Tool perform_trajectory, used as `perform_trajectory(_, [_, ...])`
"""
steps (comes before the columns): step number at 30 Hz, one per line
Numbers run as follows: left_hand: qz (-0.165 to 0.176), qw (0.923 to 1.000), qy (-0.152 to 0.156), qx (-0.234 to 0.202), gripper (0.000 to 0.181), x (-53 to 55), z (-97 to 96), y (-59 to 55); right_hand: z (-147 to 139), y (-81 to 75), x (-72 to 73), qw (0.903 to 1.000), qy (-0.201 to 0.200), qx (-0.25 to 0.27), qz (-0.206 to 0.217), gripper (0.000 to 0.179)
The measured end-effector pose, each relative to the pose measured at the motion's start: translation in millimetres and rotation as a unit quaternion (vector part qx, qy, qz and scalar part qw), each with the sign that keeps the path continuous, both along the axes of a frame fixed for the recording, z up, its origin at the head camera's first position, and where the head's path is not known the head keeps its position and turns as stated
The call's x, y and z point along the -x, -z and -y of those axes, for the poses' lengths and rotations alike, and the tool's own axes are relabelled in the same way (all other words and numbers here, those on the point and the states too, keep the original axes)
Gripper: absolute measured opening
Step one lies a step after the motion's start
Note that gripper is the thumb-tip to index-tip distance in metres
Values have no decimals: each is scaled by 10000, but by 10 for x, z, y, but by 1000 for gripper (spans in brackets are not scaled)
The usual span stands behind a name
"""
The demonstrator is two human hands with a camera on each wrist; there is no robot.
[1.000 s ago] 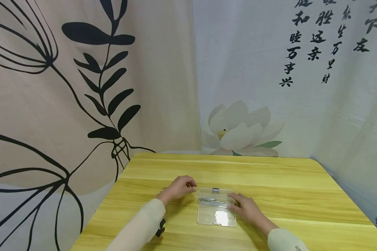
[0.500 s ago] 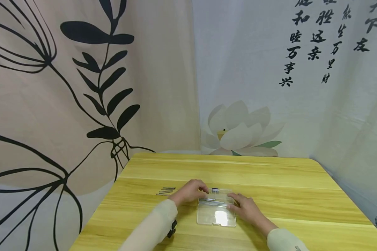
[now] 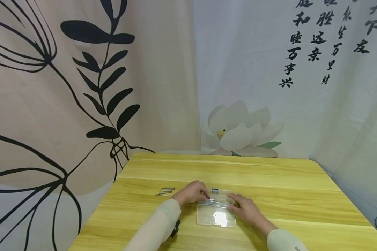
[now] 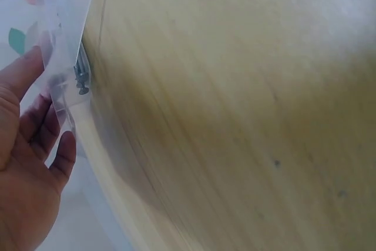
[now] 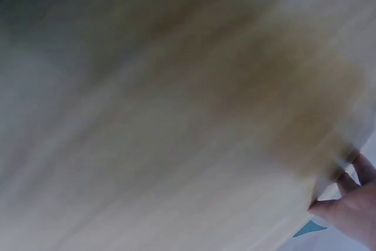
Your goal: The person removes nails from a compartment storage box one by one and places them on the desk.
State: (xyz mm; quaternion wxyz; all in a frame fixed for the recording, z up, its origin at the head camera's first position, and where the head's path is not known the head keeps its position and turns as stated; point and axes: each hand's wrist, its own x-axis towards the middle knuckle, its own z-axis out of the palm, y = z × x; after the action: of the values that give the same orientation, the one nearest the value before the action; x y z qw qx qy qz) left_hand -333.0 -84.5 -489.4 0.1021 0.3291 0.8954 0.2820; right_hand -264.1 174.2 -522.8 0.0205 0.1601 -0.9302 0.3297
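A clear plastic case (image 3: 216, 224) lies open on the table, its lid spread toward me and a blue label at its far edge. Long metal nails (image 3: 218, 203) lie across its compartment; in the left wrist view, flat nail heads (image 4: 82, 89) show through the clear wall. My left hand (image 3: 194, 192) bends over the case's left side, fingertips down at the compartment, pinching a nail whose end shows beside them. My right hand (image 3: 246, 208) grips the case's right edge, its thumb on the near side and fingers on the far side. In the right wrist view only its fingers (image 5: 346, 183) show.
Several loose nails (image 3: 165, 191) lie on the wooden table (image 3: 286, 184) left of the case, beyond my left forearm. Behind the table's far edge hangs a printed curtain (image 3: 163, 87). A dark strap (image 3: 175, 228) is on my left sleeve.
My left hand has moved right, from beside the case to over its compartment, and lowered its fingertips. The loose nails behind it came into view. My right hand stays at the case's edge.
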Motion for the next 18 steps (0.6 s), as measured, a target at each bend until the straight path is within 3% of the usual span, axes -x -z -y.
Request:
perform_trajectory(9, [-945, 9914, 135, 900, 4, -14, -41, 24, 6, 12, 2, 10000, 17, 22, 7, 46])
perform_trajectory(18, [-1376, 9851, 405, 946, 7, -22, -45, 26, 4, 5, -3, 10000, 7, 12, 14, 47])
